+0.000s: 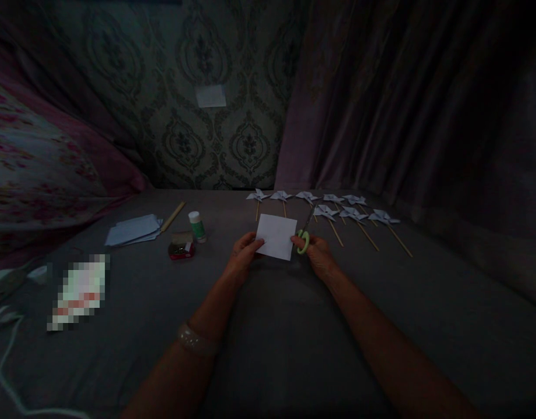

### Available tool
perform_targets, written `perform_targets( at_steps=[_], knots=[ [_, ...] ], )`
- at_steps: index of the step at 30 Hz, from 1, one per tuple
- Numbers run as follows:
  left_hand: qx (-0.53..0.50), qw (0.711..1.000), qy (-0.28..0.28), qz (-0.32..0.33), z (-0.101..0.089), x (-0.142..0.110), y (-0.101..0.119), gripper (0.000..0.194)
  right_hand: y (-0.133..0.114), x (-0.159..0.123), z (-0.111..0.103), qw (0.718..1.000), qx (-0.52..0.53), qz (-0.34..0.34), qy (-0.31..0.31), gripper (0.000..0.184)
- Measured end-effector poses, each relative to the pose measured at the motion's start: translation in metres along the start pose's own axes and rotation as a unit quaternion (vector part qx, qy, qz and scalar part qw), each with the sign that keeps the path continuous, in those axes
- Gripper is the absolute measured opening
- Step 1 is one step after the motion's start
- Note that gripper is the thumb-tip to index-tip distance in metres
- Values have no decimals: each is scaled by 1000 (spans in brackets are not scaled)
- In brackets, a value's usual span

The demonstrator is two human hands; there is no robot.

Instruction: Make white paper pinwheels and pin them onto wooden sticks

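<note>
- A person held a square of white paper (pixel 277 236) out in front, between both hands, above a grey cloth (pixel 276 355).
- The left hand (pixel 242 252) was closed in a pinch on the paper's left edge, thumb on the upper face, the other fingers partly hidden.
- The right hand (pixel 319 254) was mostly closed too; its thumb met the paper's right edge, and it also had hold of a pair of scissors (pixel 304 247) with pale green handles.
- The scissors' blades pointed away from the person, beside the paper; whether they were parted could not be told.
- A pale bangle (pixel 198 340) circled the left forearm.
- Beyond the right hand lay eight white paper pinwheels (pixel 353 216) on thin sticks, in two loose rows.
- To the left, well apart from the hands, stood a green and white bottle (pixel 198 228) with a white cap, near a small red box (pixel 181 250) whose contents were too dark to make out.
- Further left lay a stack of white sheets (pixel 134 230), with wooden sticks (pixel 173 217) just beside it.
- A blurred-out item (pixel 81 294) and a white cable (pixel 10 372) lay nearer, at far left.
</note>
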State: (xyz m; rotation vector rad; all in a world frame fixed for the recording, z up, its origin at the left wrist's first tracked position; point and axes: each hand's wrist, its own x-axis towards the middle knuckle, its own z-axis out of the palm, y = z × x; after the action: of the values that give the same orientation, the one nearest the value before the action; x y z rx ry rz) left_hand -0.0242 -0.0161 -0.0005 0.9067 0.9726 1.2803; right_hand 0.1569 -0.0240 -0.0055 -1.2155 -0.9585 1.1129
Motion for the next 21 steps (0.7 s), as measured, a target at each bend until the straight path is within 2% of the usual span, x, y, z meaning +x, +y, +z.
perform_targets(
  at_steps=[4,13,21],
  knots=[
    [-5,1000,13,-5,-1,1,-2,28,1,0,-1,999,-30,-17,-9,36],
    [5,1000,19,4,-1,3,-2,29,1,-1,0,1000,-10,-26,-13,40],
    [-90,995,5,-40,5,-2,7,35,-1,-2,1,998,27,-59,22,37]
  ],
)
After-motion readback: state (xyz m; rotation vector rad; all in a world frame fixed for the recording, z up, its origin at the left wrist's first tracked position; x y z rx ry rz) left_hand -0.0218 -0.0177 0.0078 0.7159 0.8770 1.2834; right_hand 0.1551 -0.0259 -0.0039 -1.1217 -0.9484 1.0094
